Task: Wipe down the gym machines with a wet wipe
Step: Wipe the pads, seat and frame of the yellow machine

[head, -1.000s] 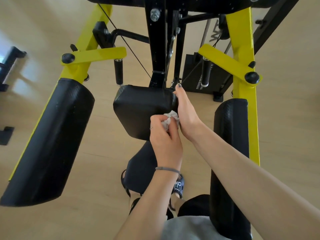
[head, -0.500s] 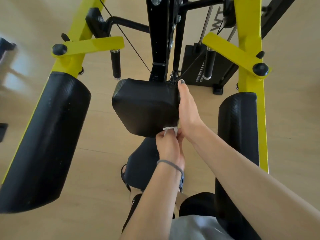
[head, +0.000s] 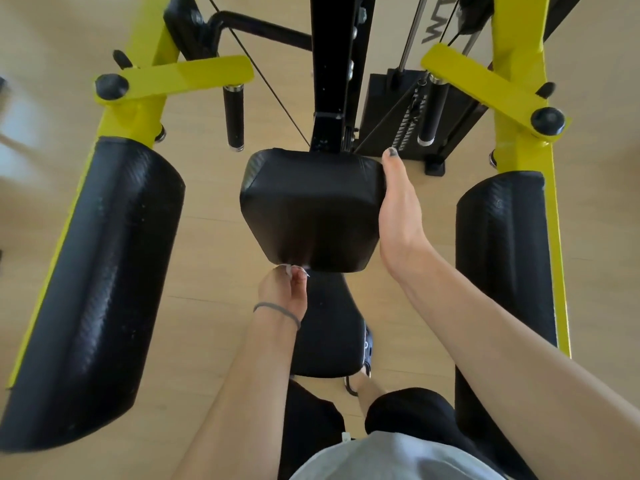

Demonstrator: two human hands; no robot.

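Head view, looking down along your two bare forearms at a yellow-and-black machine (head: 512,98). Your left hand (head: 282,292) sits at the lower front edge of the centre pad (head: 311,209), fingers curled, pinching a white wipe (head: 289,269). Only a small scrap of the wipe shows above the fingertips, right against the pad's bottom edge. A dark band (head: 277,311) circles that wrist.

Your right hand (head: 398,220) lies flat along the pad's right side, fingers straight, one tip with a dark nail reaching the top right corner. It touches the pad and curls round nothing.

The centre pad is mounted on a black post (head: 329,64). Below it is a narrower black seat (head: 327,334), partly hidden by your left forearm. Long black pads flank the centre: left pad (head: 93,289), right pad (head: 502,254), each on a yellow arm. Two black grips hang from yellow crossbars, left grip (head: 233,119) and right grip (head: 429,112). A weight stack (head: 391,116) stands behind the post. Light wood floor (head: 214,271) underneath. Your grey top and dark shorts fill the bottom edge; a sandalled foot shows beside the seat.
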